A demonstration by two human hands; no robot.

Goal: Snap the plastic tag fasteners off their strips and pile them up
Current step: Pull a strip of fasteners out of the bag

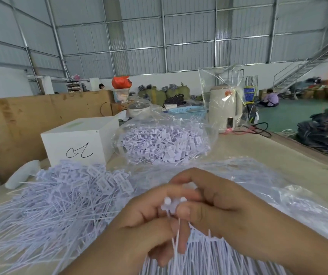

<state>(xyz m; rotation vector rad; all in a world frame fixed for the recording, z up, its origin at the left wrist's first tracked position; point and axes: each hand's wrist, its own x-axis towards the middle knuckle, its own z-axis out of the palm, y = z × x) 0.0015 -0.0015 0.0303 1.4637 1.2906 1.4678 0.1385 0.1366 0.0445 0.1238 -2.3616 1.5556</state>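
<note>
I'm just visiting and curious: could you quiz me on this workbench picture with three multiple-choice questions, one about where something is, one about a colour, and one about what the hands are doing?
1. Where does the white box with the scribble stand?
A. Behind the loose pile of fasteners, on the left
B. Inside the clear bag of fasteners
C. On the green floor

2. What colour is the bag on top of the bucket at the back?
A. Blue
B. Orange-red
C. Black

3. What are the two hands doing?
A. Lying flat on the table
B. Both lifting the white box
C. Both gripping a bunch of fasteners

Answers:
1 A: the box stands on the table just past the loose pile.
2 B: the orange-red bag is plain.
3 C: the left hand and right hand curl round the thin stems, heads sticking up between them.
</note>
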